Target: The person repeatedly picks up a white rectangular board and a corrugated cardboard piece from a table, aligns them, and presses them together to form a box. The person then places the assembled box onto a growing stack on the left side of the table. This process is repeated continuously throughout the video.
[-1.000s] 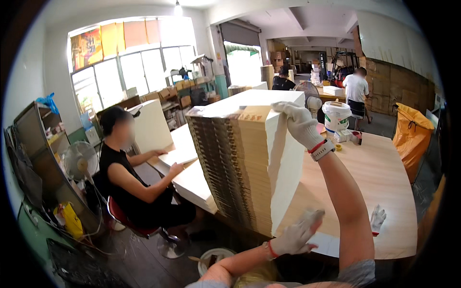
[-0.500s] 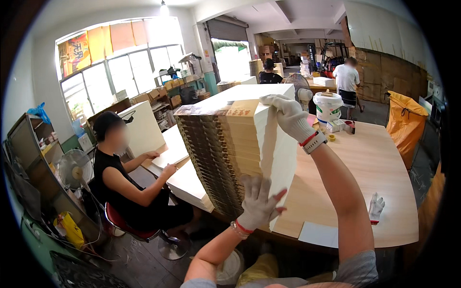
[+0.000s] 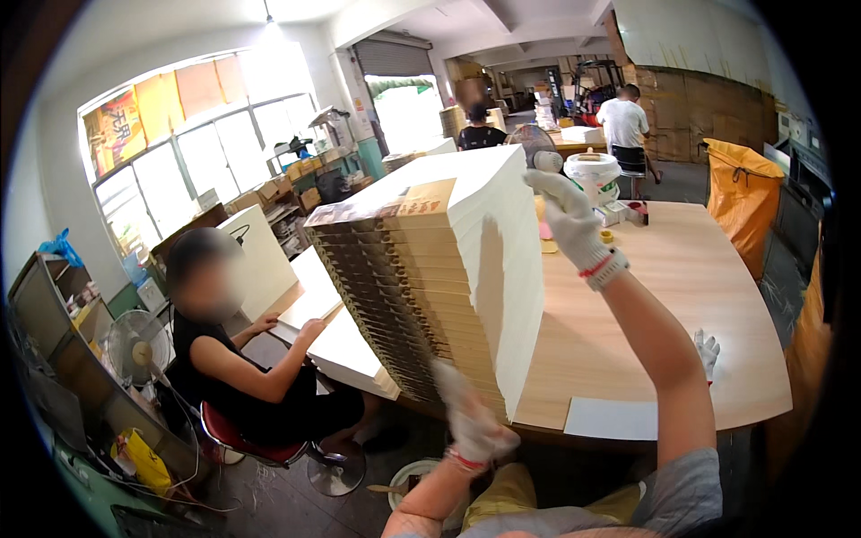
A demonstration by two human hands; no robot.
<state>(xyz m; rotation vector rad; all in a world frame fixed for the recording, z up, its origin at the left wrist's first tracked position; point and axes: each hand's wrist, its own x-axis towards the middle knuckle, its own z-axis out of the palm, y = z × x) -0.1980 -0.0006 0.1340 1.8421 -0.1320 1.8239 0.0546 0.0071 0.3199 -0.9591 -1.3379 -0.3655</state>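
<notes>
A tall stack of flat sheets (image 3: pixel 448 269), brown-printed on the front edges and white on the side, stands on the pale wooden table (image 3: pixel 682 305). My right hand (image 3: pixel 569 220), in a white glove with a red cuff, is curled over the stack's top far corner. My left hand (image 3: pixel 471 417), gloved the same way and blurred by motion, lies with its fingers flat against the lower front corner of the stack, near the table edge.
A person sits at the left (image 3: pixel 233 359) with both hands on white sheets. On the table lie a spare glove (image 3: pixel 707 351), a white sheet (image 3: pixel 613 418) and a white bucket (image 3: pixel 596 175). An orange bag (image 3: pixel 740 188) stands right. More people work at the back.
My left hand has gone from low at the stack's right side up onto its front face, then down to the lower front corner. My right hand has stayed on the top corner.
</notes>
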